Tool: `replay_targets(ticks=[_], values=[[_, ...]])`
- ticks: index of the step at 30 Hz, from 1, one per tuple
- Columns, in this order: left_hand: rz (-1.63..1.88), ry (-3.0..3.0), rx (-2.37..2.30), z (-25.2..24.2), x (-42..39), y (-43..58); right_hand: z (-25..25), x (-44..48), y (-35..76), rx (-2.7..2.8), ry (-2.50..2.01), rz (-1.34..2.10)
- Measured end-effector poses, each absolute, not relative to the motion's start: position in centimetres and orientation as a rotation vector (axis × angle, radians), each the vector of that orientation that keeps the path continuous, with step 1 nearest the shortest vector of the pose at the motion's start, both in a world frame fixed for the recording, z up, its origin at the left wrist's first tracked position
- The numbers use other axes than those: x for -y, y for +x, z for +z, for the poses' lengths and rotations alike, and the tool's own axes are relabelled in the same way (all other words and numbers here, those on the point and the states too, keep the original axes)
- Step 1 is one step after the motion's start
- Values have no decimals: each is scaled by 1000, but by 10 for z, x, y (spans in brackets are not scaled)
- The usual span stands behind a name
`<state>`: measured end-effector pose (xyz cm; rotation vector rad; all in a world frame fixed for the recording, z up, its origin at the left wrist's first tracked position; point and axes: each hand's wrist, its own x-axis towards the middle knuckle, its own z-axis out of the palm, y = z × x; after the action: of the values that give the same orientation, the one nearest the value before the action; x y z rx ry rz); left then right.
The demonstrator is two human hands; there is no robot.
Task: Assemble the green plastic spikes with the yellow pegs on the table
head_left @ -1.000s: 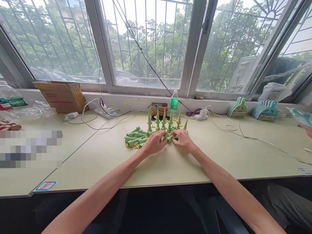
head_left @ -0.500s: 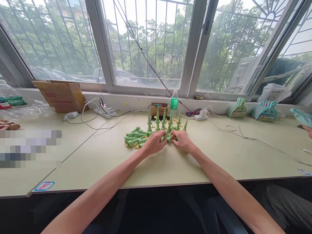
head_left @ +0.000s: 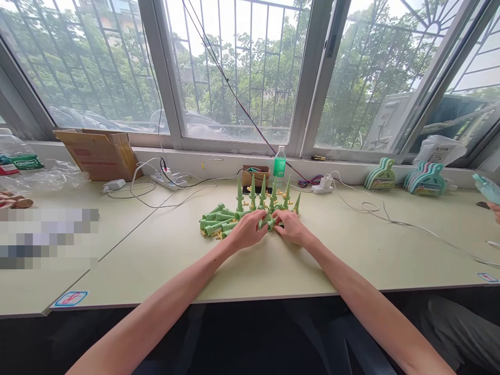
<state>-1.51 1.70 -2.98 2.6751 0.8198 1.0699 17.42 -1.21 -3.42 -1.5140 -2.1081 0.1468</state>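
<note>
Both hands meet over a group of green plant-watering spikes with small yellow valves. My left hand (head_left: 249,229) is closed on a tilted green watering spike (head_left: 265,219), its thumb toward me. Close on the right, my right hand (head_left: 289,227) has its fingers curled at another green spike (head_left: 271,224), whose open end faces me; the fingertips are partly hidden. Behind the hands a row of spikes (head_left: 252,194) stands upright, points up. More spikes (head_left: 213,227) lie in a pile left of my left hand.
A small cardboard box (head_left: 250,177) and a bottle of green liquid (head_left: 279,162) stand at the back. Power strips (head_left: 167,180) and loose cables lie along the wall. Green packaged items (head_left: 380,174) are at right, near another person's hand (head_left: 495,209). A large carton (head_left: 99,156) stands left.
My right hand has shifted very slightly to the left; my left hand stays almost still. At the far right, the other person's hand and the item it holds have moved a little right.
</note>
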Motion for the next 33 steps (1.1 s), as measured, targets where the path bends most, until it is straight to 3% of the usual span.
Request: replay_targets(ticks=[33], values=[[1032,2647,-849,-31,-18,-15,-47,2,178,2064,-1328,174]])
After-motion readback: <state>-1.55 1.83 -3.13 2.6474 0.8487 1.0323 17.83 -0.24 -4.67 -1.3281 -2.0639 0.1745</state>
